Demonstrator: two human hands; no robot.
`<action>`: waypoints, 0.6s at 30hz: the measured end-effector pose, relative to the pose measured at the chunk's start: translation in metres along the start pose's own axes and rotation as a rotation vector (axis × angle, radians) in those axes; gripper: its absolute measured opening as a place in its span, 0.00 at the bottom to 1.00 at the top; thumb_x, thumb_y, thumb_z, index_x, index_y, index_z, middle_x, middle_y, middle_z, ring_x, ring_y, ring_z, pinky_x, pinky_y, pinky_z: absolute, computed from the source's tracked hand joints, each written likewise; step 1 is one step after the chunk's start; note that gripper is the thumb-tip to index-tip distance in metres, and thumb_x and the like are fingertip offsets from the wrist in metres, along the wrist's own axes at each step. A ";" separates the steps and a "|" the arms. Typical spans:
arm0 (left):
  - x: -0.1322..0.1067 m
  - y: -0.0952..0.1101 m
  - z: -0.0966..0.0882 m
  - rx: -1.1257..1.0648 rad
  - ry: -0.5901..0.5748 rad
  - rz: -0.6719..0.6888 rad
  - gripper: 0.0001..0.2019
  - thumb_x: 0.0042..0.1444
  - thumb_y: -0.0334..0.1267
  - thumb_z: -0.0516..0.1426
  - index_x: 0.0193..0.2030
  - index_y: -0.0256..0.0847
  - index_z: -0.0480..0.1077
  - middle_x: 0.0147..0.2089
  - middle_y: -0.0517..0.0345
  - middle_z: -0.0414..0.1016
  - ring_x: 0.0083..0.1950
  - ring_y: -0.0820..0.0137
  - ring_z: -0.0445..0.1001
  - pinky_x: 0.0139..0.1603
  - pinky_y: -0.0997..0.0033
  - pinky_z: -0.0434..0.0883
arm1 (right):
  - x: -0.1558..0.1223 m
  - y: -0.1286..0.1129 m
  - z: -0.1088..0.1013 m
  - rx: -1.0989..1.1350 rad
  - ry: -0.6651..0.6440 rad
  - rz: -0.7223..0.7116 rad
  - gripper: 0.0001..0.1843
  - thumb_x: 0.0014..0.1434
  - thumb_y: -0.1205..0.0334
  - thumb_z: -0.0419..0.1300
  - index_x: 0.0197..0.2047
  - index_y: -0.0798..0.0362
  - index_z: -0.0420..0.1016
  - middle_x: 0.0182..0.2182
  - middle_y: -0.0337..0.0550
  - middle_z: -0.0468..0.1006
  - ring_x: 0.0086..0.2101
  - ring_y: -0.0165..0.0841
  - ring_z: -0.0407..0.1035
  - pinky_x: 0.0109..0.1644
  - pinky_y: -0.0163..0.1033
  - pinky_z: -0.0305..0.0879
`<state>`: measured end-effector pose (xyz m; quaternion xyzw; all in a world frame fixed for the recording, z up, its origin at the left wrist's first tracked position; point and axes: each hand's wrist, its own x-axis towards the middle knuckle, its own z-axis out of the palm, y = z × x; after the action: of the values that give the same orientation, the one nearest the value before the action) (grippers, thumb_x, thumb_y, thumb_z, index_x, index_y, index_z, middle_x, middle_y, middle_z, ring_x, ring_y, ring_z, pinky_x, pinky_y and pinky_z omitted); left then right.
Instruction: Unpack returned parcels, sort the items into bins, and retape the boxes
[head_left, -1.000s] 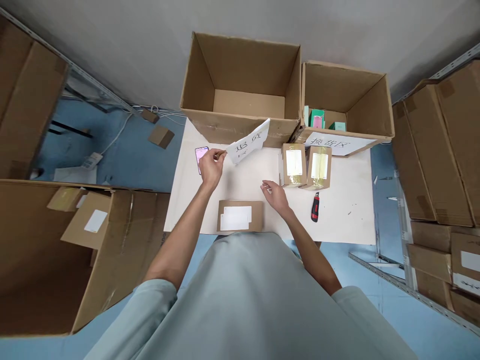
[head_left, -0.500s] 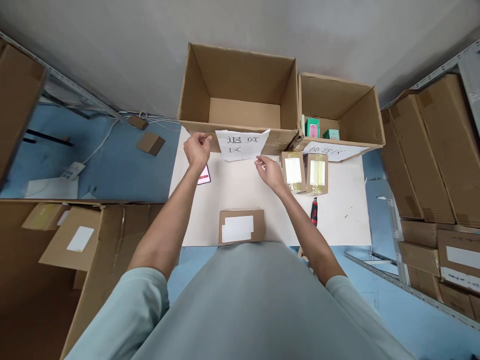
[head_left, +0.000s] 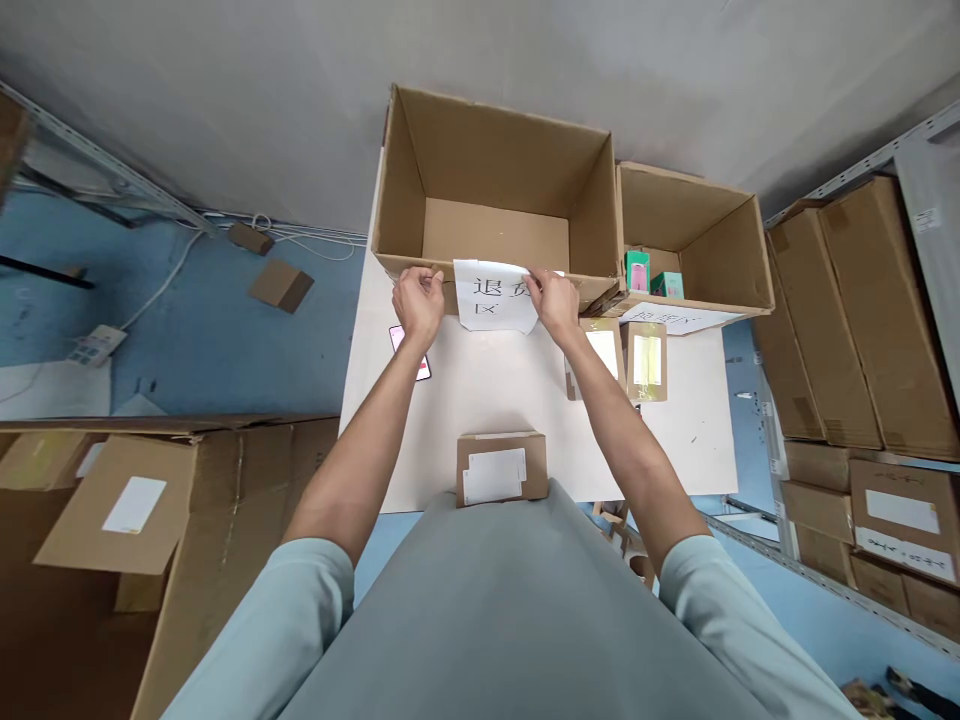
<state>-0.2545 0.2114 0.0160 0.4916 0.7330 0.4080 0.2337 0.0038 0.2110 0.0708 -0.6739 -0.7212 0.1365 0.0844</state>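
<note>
A white paper sign [head_left: 493, 298] with black characters lies against the front wall of a large open cardboard box [head_left: 405, 180] at the table's far edge. My left hand [head_left: 418, 300] is closed at the sign's left edge, fingers curled against the box wall. My right hand [head_left: 555, 300] is closed over the sign's upper right corner and hides part of the writing. The inside of the large box shows only its bare bottom.
A smaller open box [head_left: 720, 235] to the right holds small green and pink packs and has its own paper sign [head_left: 667, 318]. Two taped small cartons [head_left: 646, 360] stand on the white table [head_left: 487, 390]. A phone [head_left: 421, 368] lies under my left forearm, and a labelled parcel [head_left: 501, 470] sits at the near edge. Stacked cartons flank both sides.
The sign went from hanging tilted in my left hand to lying flat on the box front. My right hand rose from the table to its right corner. The camera moved forward.
</note>
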 end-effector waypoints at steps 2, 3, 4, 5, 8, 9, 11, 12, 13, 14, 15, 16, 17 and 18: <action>0.000 -0.002 0.000 -0.016 -0.005 -0.010 0.05 0.72 0.40 0.62 0.43 0.44 0.74 0.51 0.47 0.85 0.49 0.57 0.82 0.66 0.56 0.76 | 0.001 0.000 0.001 -0.023 0.001 -0.003 0.34 0.88 0.44 0.41 0.71 0.50 0.82 0.56 0.58 0.88 0.53 0.53 0.81 0.59 0.53 0.76; 0.000 -0.003 0.000 -0.020 -0.011 -0.013 0.05 0.73 0.40 0.62 0.44 0.44 0.74 0.52 0.48 0.84 0.49 0.58 0.82 0.66 0.56 0.76 | 0.000 0.000 0.002 -0.033 0.002 -0.007 0.35 0.88 0.42 0.40 0.72 0.49 0.82 0.56 0.58 0.87 0.53 0.52 0.81 0.59 0.52 0.76; 0.000 -0.003 0.000 -0.020 -0.018 -0.018 0.05 0.73 0.40 0.62 0.44 0.44 0.74 0.51 0.48 0.84 0.49 0.58 0.82 0.66 0.56 0.76 | 0.000 0.000 0.002 -0.042 0.004 -0.010 0.36 0.87 0.41 0.39 0.73 0.49 0.81 0.55 0.58 0.87 0.52 0.52 0.82 0.59 0.51 0.76; -0.001 -0.003 -0.001 -0.019 -0.023 -0.025 0.06 0.74 0.40 0.62 0.44 0.43 0.74 0.51 0.48 0.84 0.50 0.58 0.82 0.65 0.56 0.76 | 0.000 0.000 0.002 -0.048 0.006 -0.013 0.37 0.87 0.40 0.38 0.74 0.49 0.81 0.55 0.58 0.87 0.52 0.51 0.82 0.58 0.50 0.76; -0.006 -0.002 -0.006 -0.003 0.018 -0.031 0.06 0.73 0.41 0.64 0.48 0.43 0.74 0.48 0.50 0.82 0.51 0.57 0.82 0.67 0.54 0.76 | -0.002 -0.002 0.002 -0.050 0.013 -0.016 0.38 0.87 0.38 0.38 0.75 0.48 0.80 0.55 0.57 0.87 0.52 0.50 0.81 0.58 0.49 0.77; -0.008 -0.002 -0.008 0.001 0.036 -0.001 0.07 0.73 0.42 0.64 0.51 0.44 0.74 0.50 0.49 0.82 0.53 0.57 0.82 0.67 0.54 0.76 | -0.003 -0.002 0.001 -0.047 0.013 -0.015 0.38 0.87 0.38 0.38 0.74 0.48 0.80 0.55 0.58 0.87 0.52 0.50 0.81 0.58 0.49 0.77; -0.014 0.001 -0.011 0.003 0.006 0.141 0.09 0.75 0.44 0.63 0.55 0.45 0.75 0.56 0.47 0.81 0.59 0.55 0.81 0.69 0.53 0.75 | -0.005 -0.004 0.000 -0.046 0.006 -0.006 0.37 0.87 0.40 0.38 0.74 0.49 0.80 0.56 0.59 0.87 0.52 0.51 0.82 0.58 0.50 0.77; -0.016 0.003 -0.011 0.001 -0.047 0.237 0.10 0.76 0.46 0.61 0.56 0.45 0.76 0.60 0.45 0.80 0.63 0.53 0.79 0.71 0.52 0.74 | -0.005 -0.005 -0.001 -0.047 0.002 0.000 0.37 0.88 0.41 0.38 0.74 0.49 0.81 0.56 0.59 0.87 0.52 0.51 0.82 0.58 0.51 0.77; -0.017 0.005 -0.011 -0.001 -0.117 0.329 0.12 0.77 0.47 0.60 0.57 0.45 0.77 0.63 0.44 0.79 0.68 0.52 0.77 0.73 0.50 0.73 | -0.006 -0.006 -0.002 -0.048 -0.001 0.004 0.36 0.88 0.42 0.39 0.74 0.49 0.80 0.56 0.59 0.87 0.52 0.51 0.82 0.58 0.51 0.77; -0.017 0.006 -0.010 0.001 -0.188 0.403 0.13 0.78 0.49 0.58 0.59 0.45 0.77 0.66 0.43 0.78 0.71 0.50 0.75 0.75 0.49 0.72 | -0.007 -0.007 -0.002 -0.049 -0.003 0.006 0.35 0.88 0.43 0.39 0.74 0.49 0.80 0.56 0.58 0.87 0.52 0.51 0.82 0.58 0.51 0.77; -0.015 0.008 -0.009 0.007 -0.247 0.451 0.15 0.78 0.49 0.57 0.61 0.45 0.78 0.68 0.42 0.78 0.74 0.49 0.72 0.78 0.48 0.70 | -0.007 -0.007 -0.003 -0.049 -0.005 0.006 0.35 0.88 0.44 0.39 0.74 0.48 0.80 0.56 0.58 0.87 0.52 0.51 0.82 0.58 0.51 0.77; -0.013 0.010 -0.007 0.017 -0.290 0.475 0.16 0.79 0.49 0.56 0.63 0.46 0.78 0.69 0.42 0.78 0.75 0.48 0.70 0.79 0.46 0.69 | -0.007 -0.007 -0.003 -0.048 -0.008 0.006 0.34 0.88 0.44 0.40 0.73 0.48 0.81 0.55 0.57 0.87 0.52 0.51 0.82 0.59 0.51 0.77; -0.010 0.011 -0.005 0.026 -0.316 0.480 0.17 0.79 0.48 0.55 0.65 0.46 0.78 0.70 0.42 0.78 0.76 0.48 0.69 0.80 0.45 0.68 | -0.006 -0.007 -0.003 -0.047 -0.012 0.007 0.33 0.88 0.45 0.40 0.72 0.48 0.81 0.55 0.57 0.87 0.53 0.51 0.82 0.59 0.52 0.77; -0.008 0.012 -0.003 0.034 -0.330 0.472 0.18 0.79 0.47 0.54 0.65 0.46 0.78 0.70 0.41 0.78 0.76 0.48 0.69 0.80 0.45 0.68 | -0.006 -0.007 -0.003 -0.048 -0.019 0.010 0.32 0.88 0.47 0.40 0.72 0.47 0.81 0.55 0.57 0.87 0.53 0.52 0.81 0.59 0.52 0.77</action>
<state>-0.2471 0.2056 0.0267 0.7124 0.5570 0.3532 0.2399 -0.0013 0.2053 0.0760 -0.6781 -0.7216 0.1257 0.0605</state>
